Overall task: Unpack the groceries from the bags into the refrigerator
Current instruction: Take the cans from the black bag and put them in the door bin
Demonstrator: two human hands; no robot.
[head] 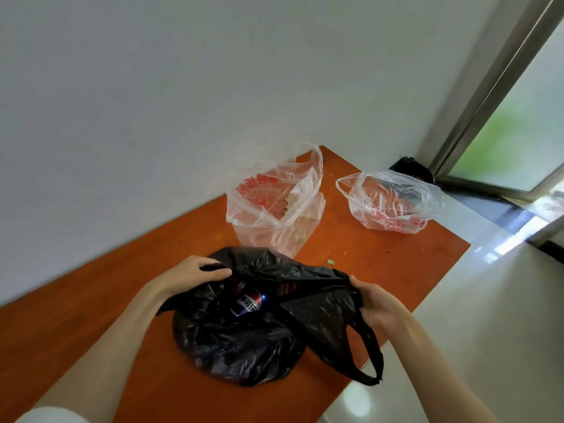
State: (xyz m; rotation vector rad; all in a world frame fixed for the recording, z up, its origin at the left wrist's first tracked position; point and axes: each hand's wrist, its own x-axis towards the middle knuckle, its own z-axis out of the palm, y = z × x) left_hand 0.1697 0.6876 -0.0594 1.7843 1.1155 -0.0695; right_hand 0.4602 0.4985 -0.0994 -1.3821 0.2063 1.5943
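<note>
Spreading the black bag (244, 337) at lower centre of the table (76, 315): left hand (195, 274) and right hand (374, 303) each grip its rim, drawn apart. A cola can (248, 303) shows inside. Two clear bags (271, 206) (393, 203) above look nearly emptied; this bag remains.

Glossy crinkled black plastic bag (244, 340) on smooth wooden table (381, 257).

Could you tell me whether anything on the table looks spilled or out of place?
Yes. Small pale green scraps lie loose on the orange table, beside the clear bag that holds similar bits, so they look spilled. Otherwise the left hand and right hand simply hold the black bag open.
</note>
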